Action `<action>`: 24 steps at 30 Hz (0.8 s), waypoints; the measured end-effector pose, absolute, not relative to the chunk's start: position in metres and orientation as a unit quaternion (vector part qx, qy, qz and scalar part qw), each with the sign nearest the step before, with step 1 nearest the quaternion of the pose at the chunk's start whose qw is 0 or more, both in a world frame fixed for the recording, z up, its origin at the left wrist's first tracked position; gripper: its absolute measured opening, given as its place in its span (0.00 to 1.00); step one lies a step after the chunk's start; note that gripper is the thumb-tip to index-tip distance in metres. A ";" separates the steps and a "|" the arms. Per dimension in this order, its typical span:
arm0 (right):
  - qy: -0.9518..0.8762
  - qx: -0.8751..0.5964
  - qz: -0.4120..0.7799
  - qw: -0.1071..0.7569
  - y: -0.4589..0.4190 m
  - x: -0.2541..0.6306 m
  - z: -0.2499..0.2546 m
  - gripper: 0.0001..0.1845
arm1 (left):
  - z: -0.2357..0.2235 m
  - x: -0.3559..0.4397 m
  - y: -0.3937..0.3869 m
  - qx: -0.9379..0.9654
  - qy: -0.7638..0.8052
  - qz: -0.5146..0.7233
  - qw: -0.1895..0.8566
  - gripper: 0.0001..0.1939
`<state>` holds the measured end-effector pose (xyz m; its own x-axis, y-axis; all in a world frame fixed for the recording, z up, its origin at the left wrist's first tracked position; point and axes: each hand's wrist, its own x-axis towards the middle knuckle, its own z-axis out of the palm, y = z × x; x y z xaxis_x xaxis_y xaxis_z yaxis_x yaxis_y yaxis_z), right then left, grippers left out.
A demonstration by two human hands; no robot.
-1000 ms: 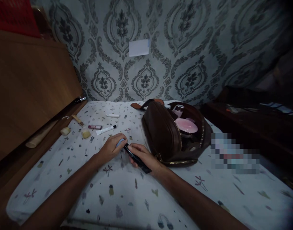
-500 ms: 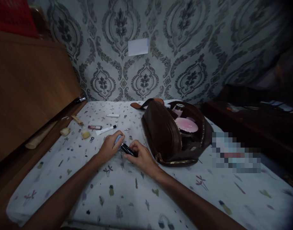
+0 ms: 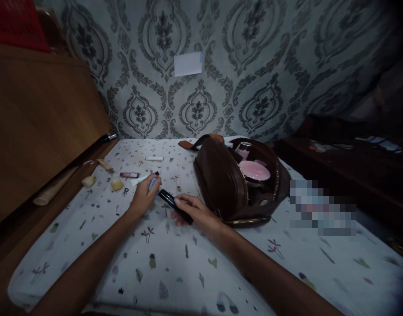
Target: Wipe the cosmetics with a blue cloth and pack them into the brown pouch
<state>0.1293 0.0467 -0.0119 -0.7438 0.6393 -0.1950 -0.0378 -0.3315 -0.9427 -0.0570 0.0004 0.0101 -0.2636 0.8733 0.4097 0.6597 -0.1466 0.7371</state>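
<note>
My left hand (image 3: 142, 195) is closed around a small light-blue piece (image 3: 152, 183), most of it covered by my fingers. In my right hand (image 3: 203, 215) I hold a glossy black tube (image 3: 168, 198), slanting up toward the left hand. Its far end is close to the blue piece, seemingly a little apart from it. Just beyond my left hand lies a white squeeze tube (image 3: 139, 179), its dark cap partly behind my fingers. To the right of my right hand stands an open brown bag (image 3: 217, 180) with a pink compact (image 3: 254, 170) and a pink bottle (image 3: 243, 151) inside.
On the patterned sheet (image 3: 168, 263) are a pinkish tube (image 3: 129, 175), a white stick (image 3: 154, 158), a yellowish jar (image 3: 116, 184) and a beige tube (image 3: 105, 166). A wooden cabinet (image 3: 46, 118) bounds the left, a papered wall (image 3: 214, 96) the back. A blurred-out patch (image 3: 323, 208) lies right.
The black tube and blue piece were joined at a silvery collar; now they are drawn apart. My left hand moved left, and more of the black tube shows in my right hand.
</note>
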 end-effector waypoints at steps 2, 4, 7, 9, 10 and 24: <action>-0.521 -0.289 0.766 0.240 0.049 0.128 -0.014 0.27 | 0.007 -0.066 0.003 0.569 0.663 0.476 0.098 0.14; -0.518 -0.285 0.763 0.262 0.050 0.127 -0.016 0.27 | 0.004 -0.073 0.006 0.550 0.678 0.479 0.092 0.14; -0.521 -0.276 0.757 0.283 0.052 0.128 -0.016 0.27 | 0.001 -0.077 0.007 0.547 0.683 0.474 0.094 0.14; -0.506 -0.278 0.765 0.286 0.052 0.129 -0.016 0.27 | 0.001 -0.076 0.006 0.552 0.679 0.476 0.094 0.14; -0.491 -0.280 0.774 0.285 0.053 0.129 -0.016 0.27 | 0.002 -0.075 0.006 0.554 0.675 0.479 0.094 0.15; -0.554 -0.286 0.656 0.425 0.035 0.128 0.003 0.20 | 0.024 -0.070 -0.004 0.499 0.644 0.545 0.195 0.21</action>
<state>0.1282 0.0352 0.0029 -0.4744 0.8752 0.0948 -0.2411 -0.0256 -0.9702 -0.0700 -0.0039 0.0239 -0.4257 0.8559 0.2937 0.4312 -0.0935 0.8974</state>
